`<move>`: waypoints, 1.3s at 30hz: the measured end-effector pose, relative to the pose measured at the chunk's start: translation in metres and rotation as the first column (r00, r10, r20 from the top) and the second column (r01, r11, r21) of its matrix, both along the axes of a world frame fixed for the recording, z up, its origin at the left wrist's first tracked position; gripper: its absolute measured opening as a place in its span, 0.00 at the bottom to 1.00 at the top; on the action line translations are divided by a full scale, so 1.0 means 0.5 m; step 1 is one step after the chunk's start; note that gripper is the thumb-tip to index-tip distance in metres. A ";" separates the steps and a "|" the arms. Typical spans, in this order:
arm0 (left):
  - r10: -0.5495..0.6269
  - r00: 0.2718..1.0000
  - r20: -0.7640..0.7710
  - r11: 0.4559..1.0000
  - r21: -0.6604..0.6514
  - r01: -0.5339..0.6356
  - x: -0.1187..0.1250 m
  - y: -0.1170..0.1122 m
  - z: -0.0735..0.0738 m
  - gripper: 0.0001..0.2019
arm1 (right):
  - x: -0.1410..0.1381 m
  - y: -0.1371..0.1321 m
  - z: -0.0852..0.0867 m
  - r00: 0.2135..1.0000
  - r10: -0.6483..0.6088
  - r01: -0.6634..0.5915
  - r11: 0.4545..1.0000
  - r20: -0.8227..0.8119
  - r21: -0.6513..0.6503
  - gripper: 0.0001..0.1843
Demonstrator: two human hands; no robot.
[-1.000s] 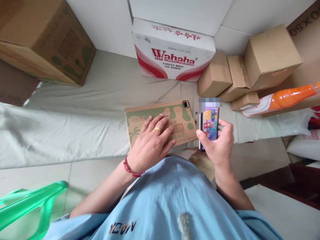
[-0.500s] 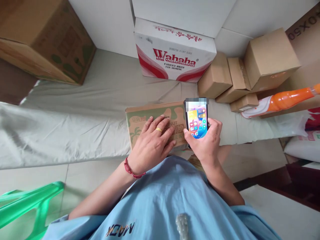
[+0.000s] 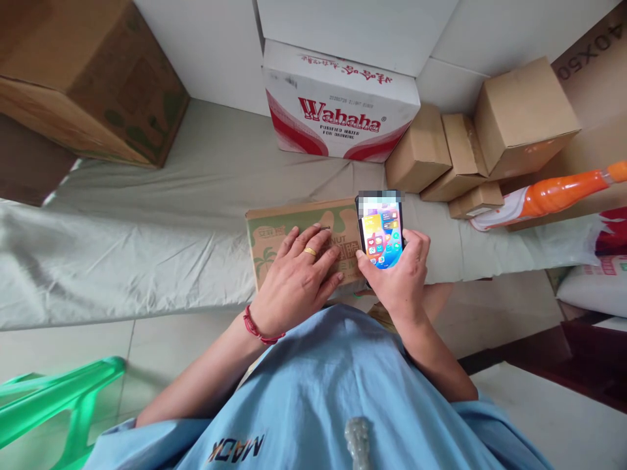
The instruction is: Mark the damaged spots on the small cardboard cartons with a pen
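As I look down through the head camera from my remote post, I take the flat printed carton (image 3: 318, 214) as the middle of my dial; it lies on the pale cloth (image 3: 210, 189) near its front edge. The left hand (image 3: 300, 277) rests palm down on the carton, its fingers slightly spread, with a gold ring (image 3: 309, 251) on one finger and a red bracelet (image 3: 255, 331) at the wrist. At three o'clock, the right hand (image 3: 404, 274) grips a phone (image 3: 385, 235) between its thumb on the left edge and fingers on the right. I see the screen lit with icons, its top strip pixelated; the phone overlaps the carton's right end in my view, though I cannot tell whether they touch. Near twelve o'clock stands a white Wahaha box (image 3: 337, 111), at ten a big brown carton (image 3: 93, 78), at two some plain boxes (image 3: 526, 108), and just above three an orange bottle (image 3: 563, 194).
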State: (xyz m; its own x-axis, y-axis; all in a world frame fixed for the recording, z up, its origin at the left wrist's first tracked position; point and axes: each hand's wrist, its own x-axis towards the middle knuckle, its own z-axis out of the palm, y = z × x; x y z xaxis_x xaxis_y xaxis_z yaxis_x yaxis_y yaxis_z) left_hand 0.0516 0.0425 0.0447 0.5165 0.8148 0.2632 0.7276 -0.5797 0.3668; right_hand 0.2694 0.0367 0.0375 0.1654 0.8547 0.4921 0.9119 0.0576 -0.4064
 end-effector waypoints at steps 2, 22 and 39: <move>0.002 1.000 0.001 1.000 -0.001 -0.002 0.001 0.000 0.000 0.18 | 0.001 0.001 0.000 1.000 0.006 -0.006 1.000 -0.007 0.008 0.36; 0.025 0.999 0.020 0.999 -0.031 -0.024 0.004 0.000 0.006 0.17 | 0.367 -0.054 -0.140 0.874 -0.485 0.469 0.824 0.034 -0.318 0.39; 0.043 0.999 -0.022 0.999 -0.008 -0.043 0.006 0.000 0.005 0.17 | 0.020 0.002 0.033 0.975 0.153 -0.149 0.988 -0.160 0.035 0.37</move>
State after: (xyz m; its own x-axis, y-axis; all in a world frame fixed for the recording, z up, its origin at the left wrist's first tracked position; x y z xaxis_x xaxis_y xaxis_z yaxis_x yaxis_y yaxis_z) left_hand 0.0546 0.0424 0.0474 0.4862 0.8388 0.2452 0.7599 -0.5443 0.3553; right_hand 0.2795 0.0379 0.0541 0.1141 0.8647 0.4891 0.8142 0.2006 -0.5448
